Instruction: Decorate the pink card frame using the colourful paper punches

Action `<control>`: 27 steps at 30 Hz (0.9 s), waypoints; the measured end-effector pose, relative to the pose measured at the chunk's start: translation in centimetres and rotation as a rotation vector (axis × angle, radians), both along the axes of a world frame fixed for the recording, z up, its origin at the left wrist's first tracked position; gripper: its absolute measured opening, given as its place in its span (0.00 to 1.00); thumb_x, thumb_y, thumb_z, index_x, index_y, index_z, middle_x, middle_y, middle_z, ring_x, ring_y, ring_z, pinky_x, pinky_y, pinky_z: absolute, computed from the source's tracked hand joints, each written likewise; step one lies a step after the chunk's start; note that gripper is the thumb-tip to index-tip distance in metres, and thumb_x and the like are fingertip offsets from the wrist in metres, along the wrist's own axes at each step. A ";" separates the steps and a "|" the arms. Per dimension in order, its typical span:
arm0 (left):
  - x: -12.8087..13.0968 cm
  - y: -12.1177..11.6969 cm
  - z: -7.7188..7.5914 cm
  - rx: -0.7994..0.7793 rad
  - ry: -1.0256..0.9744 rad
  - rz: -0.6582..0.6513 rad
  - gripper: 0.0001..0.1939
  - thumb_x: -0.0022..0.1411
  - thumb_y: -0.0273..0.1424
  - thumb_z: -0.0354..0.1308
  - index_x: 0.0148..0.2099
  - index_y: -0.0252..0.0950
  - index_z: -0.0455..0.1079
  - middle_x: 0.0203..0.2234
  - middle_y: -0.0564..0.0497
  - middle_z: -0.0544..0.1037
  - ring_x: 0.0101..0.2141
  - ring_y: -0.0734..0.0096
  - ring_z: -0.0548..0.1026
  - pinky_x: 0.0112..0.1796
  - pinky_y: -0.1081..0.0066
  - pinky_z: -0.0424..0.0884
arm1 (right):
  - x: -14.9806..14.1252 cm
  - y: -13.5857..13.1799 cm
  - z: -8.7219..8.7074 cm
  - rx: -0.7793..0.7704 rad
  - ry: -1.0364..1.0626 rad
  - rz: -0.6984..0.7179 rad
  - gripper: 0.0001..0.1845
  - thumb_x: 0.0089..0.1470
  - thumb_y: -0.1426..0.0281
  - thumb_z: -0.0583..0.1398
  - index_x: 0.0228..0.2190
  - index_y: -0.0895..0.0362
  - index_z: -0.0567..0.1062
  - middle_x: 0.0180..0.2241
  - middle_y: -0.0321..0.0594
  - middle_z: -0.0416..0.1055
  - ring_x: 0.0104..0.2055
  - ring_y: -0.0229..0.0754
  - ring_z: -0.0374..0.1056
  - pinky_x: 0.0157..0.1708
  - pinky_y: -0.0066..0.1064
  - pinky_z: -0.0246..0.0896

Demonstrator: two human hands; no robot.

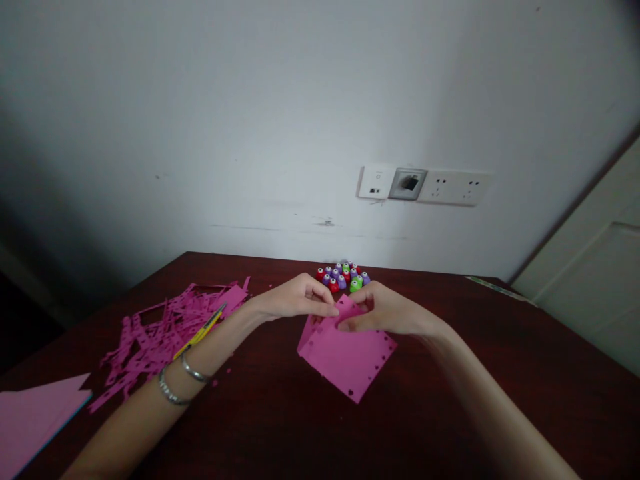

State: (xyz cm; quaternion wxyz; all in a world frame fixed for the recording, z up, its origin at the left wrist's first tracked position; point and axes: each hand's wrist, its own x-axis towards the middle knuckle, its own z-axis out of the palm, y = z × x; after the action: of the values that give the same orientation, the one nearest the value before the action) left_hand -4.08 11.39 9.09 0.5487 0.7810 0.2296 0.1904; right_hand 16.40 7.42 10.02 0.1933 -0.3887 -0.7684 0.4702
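A pink sheet of paper (350, 357) with small punched shapes, some of them hearts, along its edges is held up over the dark table. My left hand (303, 297) pinches its upper left part between thumb and fingers. From the other side, my right hand (380, 310) grips the upper part, its thumb lying on the front face. The sheet's left side is bent or folded. Just behind my hands stand several small red, purple and green craft punches (343, 275). Parts of my fingers behind the paper are hidden.
A heap of cut pink paper scraps (155, 333) lies on the left of the table (270, 427), with a yellow utility knife (200, 331) on it. Pink sheets (37, 420) rest at the near left corner. A thin ruler-like strip (500, 289) lies at the far right edge, by the wall.
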 end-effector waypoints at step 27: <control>0.3 -0.1 -0.5 -0.073 -0.042 0.076 0.14 0.54 0.39 0.58 0.26 0.31 0.67 0.19 0.54 0.67 0.23 0.80 0.64 0.25 0.75 0.60 | 0.2 0.4 0.1 -0.154 0.110 -0.076 0.11 0.41 0.68 0.65 0.29 0.59 0.75 0.25 0.37 0.72 0.23 0.33 0.65 0.22 0.24 0.59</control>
State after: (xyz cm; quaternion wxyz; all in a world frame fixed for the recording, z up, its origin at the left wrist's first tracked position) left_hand -3.80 11.31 8.63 0.5738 0.7469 0.2544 0.2192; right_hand 16.58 7.81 10.08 0.2225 -0.4047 -0.7030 0.5409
